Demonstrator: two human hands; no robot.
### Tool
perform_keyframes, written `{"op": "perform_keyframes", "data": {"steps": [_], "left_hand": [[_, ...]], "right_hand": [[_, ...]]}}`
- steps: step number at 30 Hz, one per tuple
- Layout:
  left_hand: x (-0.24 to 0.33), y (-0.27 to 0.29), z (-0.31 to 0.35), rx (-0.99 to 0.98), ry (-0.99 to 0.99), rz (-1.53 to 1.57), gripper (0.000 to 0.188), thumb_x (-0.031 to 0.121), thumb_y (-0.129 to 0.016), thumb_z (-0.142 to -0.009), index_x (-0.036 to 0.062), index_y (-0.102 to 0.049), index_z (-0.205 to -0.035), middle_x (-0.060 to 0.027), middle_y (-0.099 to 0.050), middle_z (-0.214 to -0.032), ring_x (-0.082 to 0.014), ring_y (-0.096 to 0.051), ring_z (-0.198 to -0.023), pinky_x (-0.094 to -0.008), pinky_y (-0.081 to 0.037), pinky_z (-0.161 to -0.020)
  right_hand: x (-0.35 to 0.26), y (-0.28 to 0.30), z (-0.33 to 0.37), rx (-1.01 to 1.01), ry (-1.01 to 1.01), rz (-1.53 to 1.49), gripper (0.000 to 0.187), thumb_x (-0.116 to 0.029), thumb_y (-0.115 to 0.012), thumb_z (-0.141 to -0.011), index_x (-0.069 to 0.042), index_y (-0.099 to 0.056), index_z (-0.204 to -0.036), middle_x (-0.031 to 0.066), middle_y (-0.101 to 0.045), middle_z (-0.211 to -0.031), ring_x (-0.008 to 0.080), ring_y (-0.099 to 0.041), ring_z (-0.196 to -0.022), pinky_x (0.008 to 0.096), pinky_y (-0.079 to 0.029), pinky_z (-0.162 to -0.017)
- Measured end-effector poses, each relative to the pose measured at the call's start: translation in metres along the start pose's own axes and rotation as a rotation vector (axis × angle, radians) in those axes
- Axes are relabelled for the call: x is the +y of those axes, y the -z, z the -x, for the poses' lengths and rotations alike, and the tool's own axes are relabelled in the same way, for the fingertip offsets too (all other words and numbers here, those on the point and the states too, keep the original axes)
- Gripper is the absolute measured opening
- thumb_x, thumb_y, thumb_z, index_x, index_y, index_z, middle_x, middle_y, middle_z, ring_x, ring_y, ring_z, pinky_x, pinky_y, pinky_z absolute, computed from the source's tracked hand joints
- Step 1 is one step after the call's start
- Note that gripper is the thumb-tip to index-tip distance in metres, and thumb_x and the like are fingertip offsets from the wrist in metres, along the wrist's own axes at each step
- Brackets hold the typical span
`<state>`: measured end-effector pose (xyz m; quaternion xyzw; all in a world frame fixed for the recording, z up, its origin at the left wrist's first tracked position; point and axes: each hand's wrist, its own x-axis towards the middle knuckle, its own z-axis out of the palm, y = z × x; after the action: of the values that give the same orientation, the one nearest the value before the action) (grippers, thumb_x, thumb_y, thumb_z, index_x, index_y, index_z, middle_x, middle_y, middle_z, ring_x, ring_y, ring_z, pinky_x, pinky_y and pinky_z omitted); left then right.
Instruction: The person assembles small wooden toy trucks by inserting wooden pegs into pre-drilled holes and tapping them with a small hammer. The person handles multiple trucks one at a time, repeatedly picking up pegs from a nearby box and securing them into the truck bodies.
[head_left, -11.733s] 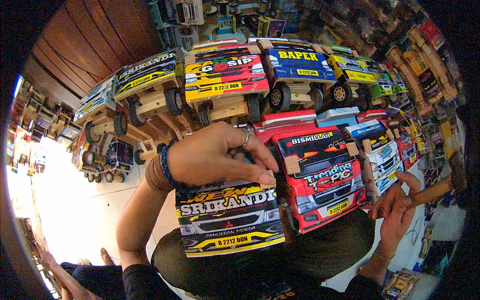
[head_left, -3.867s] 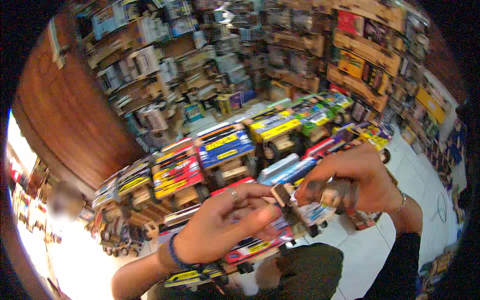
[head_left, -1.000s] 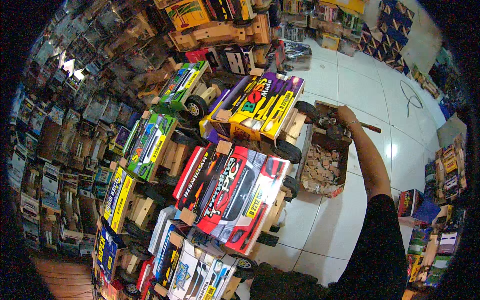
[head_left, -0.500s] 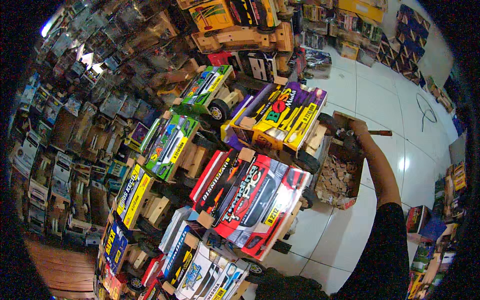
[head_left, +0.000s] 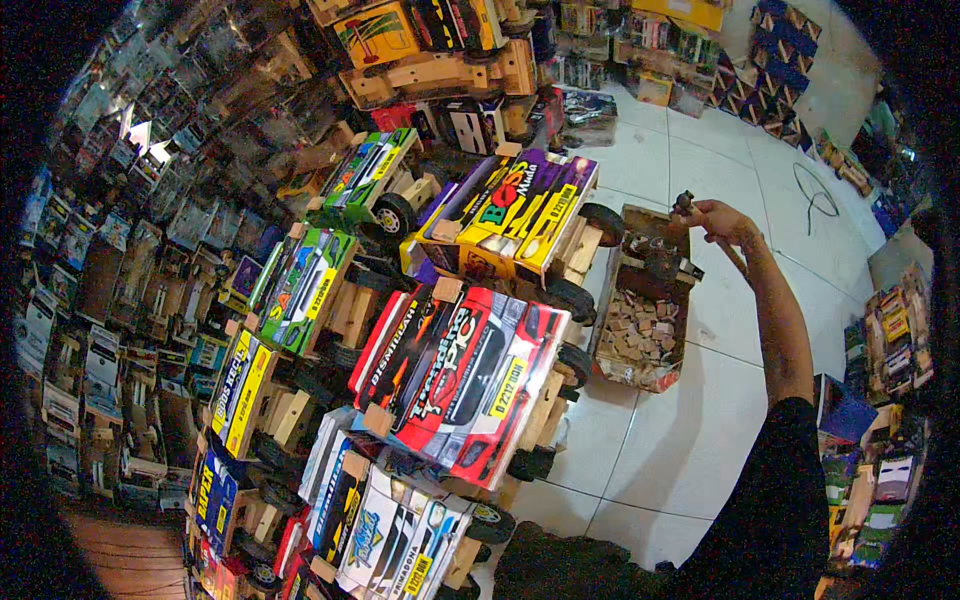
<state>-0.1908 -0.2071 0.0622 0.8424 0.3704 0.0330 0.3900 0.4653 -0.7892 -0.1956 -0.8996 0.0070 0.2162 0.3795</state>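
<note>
My right hand [head_left: 728, 222] reaches over the far right corner of a long cardboard box [head_left: 660, 378] on the tiled floor. It is closed around a hammer [head_left: 685, 203] with a dark metal head, whose wooden handle shows below the palm. Small wooden blocks [head_left: 635, 330] fill the near half of the box; dark pieces, hard to make out, lie in the far half. Left of the box stand colourful wooden toy trucks, among them a yellow and purple one [head_left: 510, 220] and a red one [head_left: 465, 375]. My left hand is out of view.
More toy trucks in green [head_left: 305, 290], yellow [head_left: 243, 395] and white [head_left: 400, 540] stand in rows to the left. Stacked toy trucks [head_left: 430, 75] rise behind them. A thin cable [head_left: 815, 190] lies on the white tiles [head_left: 740, 400] at the far right.
My right hand has lifted out of the box's far end with the hammer, its head now raised above the rim. The whole view has shifted, moving the trucks and box leftward.
</note>
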Motion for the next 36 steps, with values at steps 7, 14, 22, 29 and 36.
{"op": "perform_keyframes", "data": {"steps": [7, 14, 22, 29, 36], "left_hand": [[-0.001, 0.01, 0.008, -0.076, -0.015, 0.097, 0.029, 0.012, -0.053, -0.1, -0.0034, -0.057, -0.124, -0.012, -0.06, -0.123, -0.021, -0.058, -0.108, -0.0326, -0.046, -0.093], [0.022, 0.003, 0.014, -0.182, -0.225, 0.093, 0.027, 0.005, -0.055, -0.097, -0.0019, -0.058, -0.124, -0.0112, -0.065, -0.108, -0.0188, -0.062, -0.096, -0.031, -0.051, -0.082], [0.082, -0.038, 0.003, -0.264, -0.56, 0.144, 0.032, 0.01, -0.071, -0.089, 0.0006, -0.062, -0.119, -0.0106, -0.069, -0.11, -0.0167, -0.065, -0.101, -0.0315, -0.053, -0.089], [0.065, -0.017, -0.005, -0.531, -0.363, 0.905, 0.031, 0.02, -0.052, -0.101, 0.0009, -0.047, -0.124, -0.0162, -0.06, -0.122, -0.0254, -0.06, -0.115, -0.0368, -0.051, -0.099], [-0.001, 0.004, 0.027, -0.532, -0.374, 1.178, 0.082, 0.026, -0.074, -0.087, 0.0078, -0.024, -0.149, -0.0136, -0.058, -0.123, -0.024, -0.066, -0.103, -0.032, -0.059, -0.083]], "right_hand": [[-0.05, -0.001, 0.069, -0.084, 0.177, -0.26, 0.044, -0.051, -0.07, -0.084, -0.022, -0.068, -0.117, -0.0084, -0.064, -0.114, 0.0082, -0.051, -0.099, 0.0294, -0.041, -0.071], [-0.188, -0.012, 0.205, -0.234, 0.586, -0.403, 0.037, -0.02, -0.068, -0.087, 0.0, -0.062, -0.117, 0.005, -0.071, -0.096, 0.0015, -0.039, -0.046, 0.0179, -0.03, -0.04], [-0.347, -0.109, 0.334, -0.644, 0.905, -0.107, 0.039, -0.023, -0.069, -0.09, -0.004, -0.063, -0.124, 0.0025, -0.07, -0.096, 0.008, -0.061, -0.075, 0.0232, -0.048, -0.065], [-0.413, -0.21, 0.435, -0.995, 1.006, -0.115, 0.033, -0.024, -0.066, -0.094, -0.006, -0.063, -0.121, 0.0002, -0.068, -0.094, 0.0085, -0.061, -0.08, 0.0242, -0.049, -0.071], [-0.436, -0.298, 0.49, -1.109, 1.044, -0.055, 0.031, -0.03, -0.066, -0.094, -0.012, -0.064, -0.119, -0.0097, -0.057, -0.076, 0.0, -0.045, -0.059, 0.0195, -0.032, -0.048]]}}
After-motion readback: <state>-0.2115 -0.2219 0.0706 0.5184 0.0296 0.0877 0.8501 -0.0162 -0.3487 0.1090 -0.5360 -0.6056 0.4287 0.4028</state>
